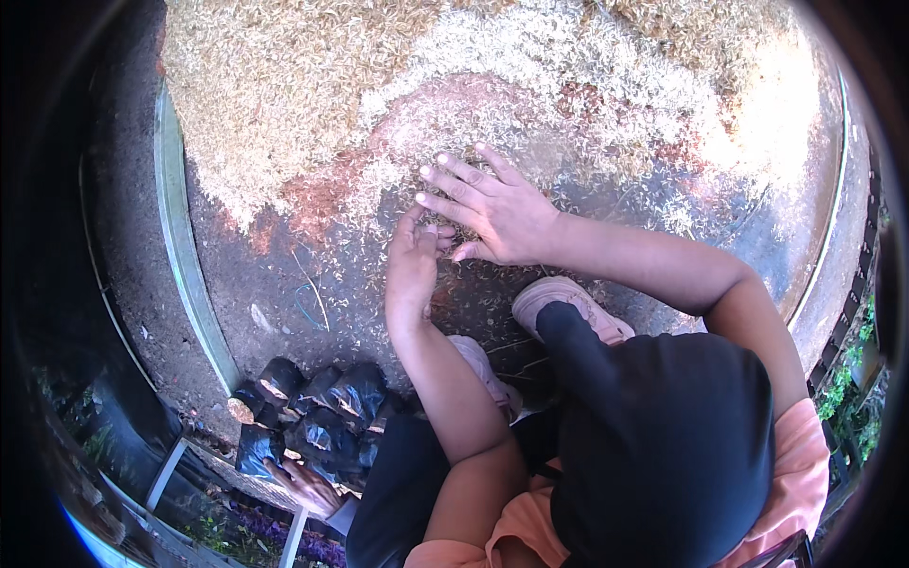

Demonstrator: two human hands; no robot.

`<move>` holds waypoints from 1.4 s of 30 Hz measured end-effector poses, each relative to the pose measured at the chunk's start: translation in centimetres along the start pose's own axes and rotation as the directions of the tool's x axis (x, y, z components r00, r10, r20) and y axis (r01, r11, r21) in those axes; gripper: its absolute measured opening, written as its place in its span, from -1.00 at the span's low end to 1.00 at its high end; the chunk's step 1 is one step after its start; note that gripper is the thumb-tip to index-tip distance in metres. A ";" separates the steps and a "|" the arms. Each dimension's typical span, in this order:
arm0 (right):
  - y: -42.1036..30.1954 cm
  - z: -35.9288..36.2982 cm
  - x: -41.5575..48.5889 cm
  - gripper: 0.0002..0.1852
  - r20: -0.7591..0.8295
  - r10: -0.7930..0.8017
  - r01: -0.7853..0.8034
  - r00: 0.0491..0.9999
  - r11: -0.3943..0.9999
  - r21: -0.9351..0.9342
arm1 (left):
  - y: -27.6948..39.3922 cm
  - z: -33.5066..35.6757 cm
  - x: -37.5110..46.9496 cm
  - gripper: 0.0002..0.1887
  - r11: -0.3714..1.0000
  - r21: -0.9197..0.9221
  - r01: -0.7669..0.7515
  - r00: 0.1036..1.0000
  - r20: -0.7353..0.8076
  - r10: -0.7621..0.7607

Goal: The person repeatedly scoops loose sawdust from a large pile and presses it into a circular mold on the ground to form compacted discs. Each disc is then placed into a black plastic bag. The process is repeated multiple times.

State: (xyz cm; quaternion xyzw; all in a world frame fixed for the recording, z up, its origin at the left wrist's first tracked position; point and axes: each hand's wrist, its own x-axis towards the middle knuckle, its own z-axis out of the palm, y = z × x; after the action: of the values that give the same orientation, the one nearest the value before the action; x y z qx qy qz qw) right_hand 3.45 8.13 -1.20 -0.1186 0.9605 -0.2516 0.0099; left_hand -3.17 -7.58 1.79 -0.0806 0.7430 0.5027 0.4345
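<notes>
My right hand is spread palm down, its fingers apart, over scattered pale husks at the near edge of the heap. Just left of it and slightly lower, my left hand has its fingers partly curled, and its fingertips come close to those of my right hand. Whether any husks lie in or under the fingers is hidden. Beyond both hands spreads a wide layer of straw-coloured husks, with reddish-brown material mixed in along its near side.
Filled black plastic bags stand at lower left, where another person's hand touches one. A long pale board borders the husks on the left. My shoes are close below my hands. A thin stick lies on the dark ground.
</notes>
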 end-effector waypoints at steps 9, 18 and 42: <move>4.5 -4.2 -2.4 -0.23 -0.064 0.505 -0.412 0.861 0.764 0.497 | -4.3 3.5 1.4 0.06 0.661 0.614 -0.431 0.852 0.035 0.523; 1.9 -5.3 -3.8 -0.24 0.479 0.545 -0.671 0.688 0.228 0.705 | -10.0 8.5 5.0 0.13 0.638 0.178 -0.749 0.597 -0.239 0.766; -9.3 7.5 8.8 -0.52 0.440 -0.223 0.007 0.870 0.897 0.441 | -9.8 -17.2 -14.5 -0.37 0.483 0.538 -0.691 -0.491 -0.840 0.233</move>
State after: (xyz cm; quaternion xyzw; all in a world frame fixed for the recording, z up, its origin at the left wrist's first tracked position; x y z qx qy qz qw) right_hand -2.42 -5.36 -2.92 -0.2307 0.8401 -0.4178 0.2578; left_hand 1.40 -30.95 7.66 -0.1091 0.6251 0.5115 -0.5794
